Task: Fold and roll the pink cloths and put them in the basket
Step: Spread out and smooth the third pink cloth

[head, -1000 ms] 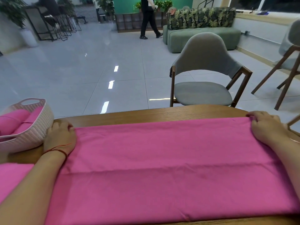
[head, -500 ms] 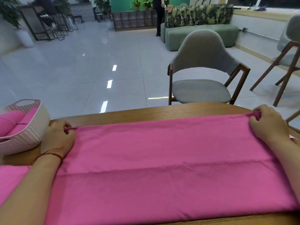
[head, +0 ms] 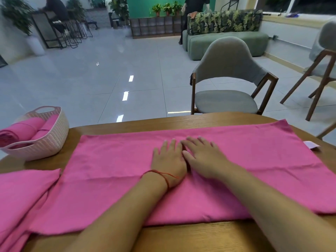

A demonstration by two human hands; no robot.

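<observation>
Centre frame: left hand (head: 168, 159), right hand (head: 203, 157) flat on folded pink cloth (head: 109, 170), fingers straight, gripping nothing, smoothing. We judge rolling next: pinch one end. Basket (head: 54, 137) at left of frame.

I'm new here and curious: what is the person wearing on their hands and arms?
No gloves on the left hand or right hand; both forearms are bare, no sleeves in view. A thin red string bracelet circles the left wrist.
</observation>
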